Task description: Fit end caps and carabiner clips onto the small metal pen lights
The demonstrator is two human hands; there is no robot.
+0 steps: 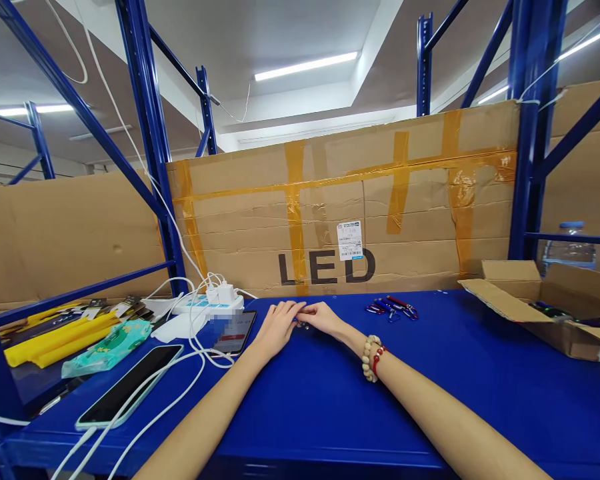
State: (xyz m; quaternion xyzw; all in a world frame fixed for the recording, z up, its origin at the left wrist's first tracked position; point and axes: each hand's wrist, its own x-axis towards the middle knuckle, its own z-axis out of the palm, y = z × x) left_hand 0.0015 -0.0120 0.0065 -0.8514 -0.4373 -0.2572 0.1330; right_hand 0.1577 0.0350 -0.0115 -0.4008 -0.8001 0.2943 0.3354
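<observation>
Your left hand (pixel 277 328) and right hand (pixel 325 317) meet, fingers bent and close together over a small shiny piece (pixel 304 326); which grips it, I cannot tell. Glossy carabiners (pixel 403 307) lie right of your fingers.

A blue shelf (pixel 330 413) had a phone in a pale case (pixel 130 387) at near left, white cables (pixel 203 361) crossing it. Farther off sat a white power strip (pixel 231 307), a second phone (pixel 240 328) just nearer. Small blue and red clips (pixel 404 307) lay far right of centre; an open cardboard box (pixel 555 327) stood at right.
</observation>
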